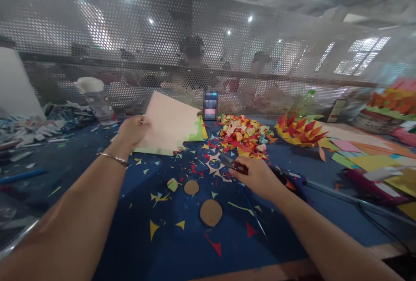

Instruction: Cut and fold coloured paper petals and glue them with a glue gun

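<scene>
Your left hand (131,131) pinches the pale sheet (169,122) above the desk (169,255); your right hand (253,174) grips scissors (239,167), well inside the front edge (260,273), paper pile (243,129) just beyond.

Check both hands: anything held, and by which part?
Left hand: pale pink sheet, by its left edge. Right hand: scissors, by the dark red handles.

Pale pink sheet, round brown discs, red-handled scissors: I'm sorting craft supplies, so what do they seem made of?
Pale pink sheet: likely matte paper, by its thin, jagged cut edge.
Round brown discs: probably matte cardboard, by plain tan faces; wood is possible.
Red-handled scissors: blades likely metal, by grey colour; handles perhaps plastic, finish too blurred to tell.
</scene>
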Tool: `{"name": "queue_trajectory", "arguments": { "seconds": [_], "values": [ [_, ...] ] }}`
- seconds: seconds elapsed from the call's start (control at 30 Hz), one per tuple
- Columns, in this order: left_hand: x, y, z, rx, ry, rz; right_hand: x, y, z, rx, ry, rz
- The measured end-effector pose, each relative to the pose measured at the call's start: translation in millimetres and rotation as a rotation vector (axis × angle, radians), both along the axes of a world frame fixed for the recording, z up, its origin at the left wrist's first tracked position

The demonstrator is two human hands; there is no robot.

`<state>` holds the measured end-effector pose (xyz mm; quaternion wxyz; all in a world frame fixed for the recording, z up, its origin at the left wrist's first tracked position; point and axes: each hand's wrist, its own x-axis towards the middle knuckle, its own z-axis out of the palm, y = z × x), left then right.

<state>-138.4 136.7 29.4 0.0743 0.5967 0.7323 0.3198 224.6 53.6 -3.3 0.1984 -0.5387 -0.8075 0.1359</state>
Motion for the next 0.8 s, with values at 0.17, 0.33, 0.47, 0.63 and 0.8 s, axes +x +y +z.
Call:
{"name": "queue_trajectory", "arguments": {
  "seconds": [0.17,0.33,0.47,0.63,0.8],
  "values": [
    [-28.0,-17.0,-0.1,-0.070,0.089,0.243,-0.4,-0.6,1.2,-0.010,0.025,-0.006],
    [-6.4,-20.6,-8.9,0.059,0.280,0.283,-0.3,-2.2,2.0,-0.003,0.037,0.000],
    [45.3,-2.4,-8.3,0.150,0.460,-0.058,-1.2,-2.7,2.1,0.008,0.020,-0.001],
    [113.1,26.9,-9.8,0.092,0.530,-0.502,-2.3,-2.6,3.2,0.000,0.016,-0.016],
    [140.7,54.5,-19.6,0.037,0.521,-0.531,-2.1,-2.3,3.1,0.009,0.040,-0.005]
  ]
}}
